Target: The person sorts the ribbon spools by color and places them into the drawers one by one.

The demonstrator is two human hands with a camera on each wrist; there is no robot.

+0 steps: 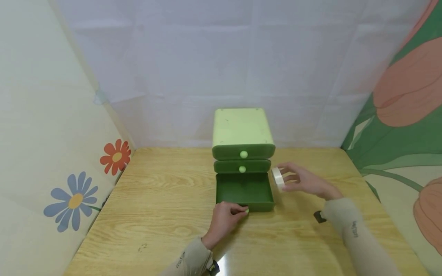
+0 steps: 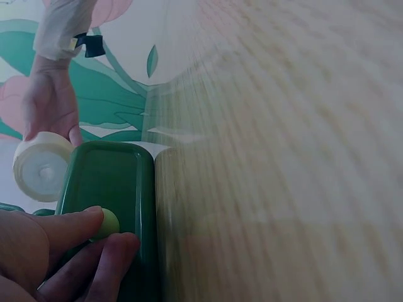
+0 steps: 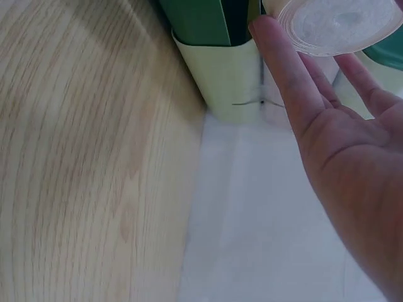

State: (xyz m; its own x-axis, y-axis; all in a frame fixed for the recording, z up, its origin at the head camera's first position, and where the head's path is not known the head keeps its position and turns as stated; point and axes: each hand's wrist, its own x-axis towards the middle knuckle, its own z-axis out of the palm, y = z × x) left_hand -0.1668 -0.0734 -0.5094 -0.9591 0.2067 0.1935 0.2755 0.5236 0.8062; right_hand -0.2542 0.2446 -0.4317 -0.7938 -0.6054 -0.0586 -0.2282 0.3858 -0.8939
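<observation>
A small green drawer cabinet (image 1: 243, 126) stands at the back of the table with its bottom drawer (image 1: 244, 188) pulled out; no contents show inside. My left hand (image 1: 223, 218) pinches that drawer's light green knob (image 2: 108, 224) between thumb and fingers. Beside the drawer's right side, my right hand (image 1: 304, 181) holds a white roll of tape (image 1: 277, 178) by its edge, raised off the table. In the right wrist view the roll (image 3: 340, 25) sits at the fingertips, partly cut off by the frame.
The upper two drawers, with round knobs (image 1: 243, 154), are nearly flush with the cabinet. A white cloth (image 1: 172, 76) hangs behind the wooden table (image 1: 165, 199). Flower-printed sheets (image 1: 411, 84) stand at both sides.
</observation>
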